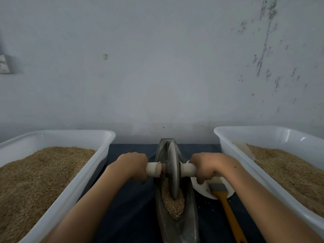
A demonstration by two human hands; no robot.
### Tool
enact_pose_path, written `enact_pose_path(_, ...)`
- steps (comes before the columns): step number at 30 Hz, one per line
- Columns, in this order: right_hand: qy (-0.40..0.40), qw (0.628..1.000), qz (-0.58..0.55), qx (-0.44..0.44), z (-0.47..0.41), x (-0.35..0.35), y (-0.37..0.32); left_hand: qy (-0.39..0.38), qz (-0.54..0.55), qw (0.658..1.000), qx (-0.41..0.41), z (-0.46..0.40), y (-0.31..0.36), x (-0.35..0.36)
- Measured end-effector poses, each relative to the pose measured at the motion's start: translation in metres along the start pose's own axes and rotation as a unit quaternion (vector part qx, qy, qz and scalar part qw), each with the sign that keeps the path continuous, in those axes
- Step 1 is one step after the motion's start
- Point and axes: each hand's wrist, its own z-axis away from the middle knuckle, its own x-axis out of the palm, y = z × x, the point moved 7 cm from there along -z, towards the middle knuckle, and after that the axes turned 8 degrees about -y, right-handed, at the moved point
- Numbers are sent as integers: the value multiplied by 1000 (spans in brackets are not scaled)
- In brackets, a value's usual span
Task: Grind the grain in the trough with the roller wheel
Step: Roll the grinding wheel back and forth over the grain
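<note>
Gripping the roller wheel's [173, 170] handle ends with left hand [132, 165] and right hand [206, 166], disc upright in the grain-filled trough [188, 216] between two tubs.

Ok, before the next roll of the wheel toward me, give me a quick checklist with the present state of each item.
1. Left hand grips its handle end: ok.
2. Right hand grips the other end: ok.
3. Roller wheel seated in the trough: ok.
4. Grain lies in the wheel's path on the near side: ok.
5. Brush and white dish lie outside the trough: ok.
6. How fine the grain is ground: cannot tell.
</note>
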Motion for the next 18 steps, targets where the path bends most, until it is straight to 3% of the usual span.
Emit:
enact_pose_path(2, -15, 1000, -11, 3, -1, 3, 0, -24, 15, 1000, 5, -1, -1, 4)
enact_pose_path(5, 19, 1000, -14, 2, -2, -2, 1, 0, 6, 1000, -3, -2, 0, 1)
enact_pose_path(12, 201, 978, 46, 21, -5, -21, -1, 191, -3, 981, -28, 1, 6, -13)
enact_pose_path(14, 207, 977, 48, 12, -5, -21, -1, 219, -7, 975, -29, 3, 8, -15)
enact_pose_path(18, 140, 990, 32, -9, -1, -14, -1, 130, -24, 991, -20, -2, 7, -10)
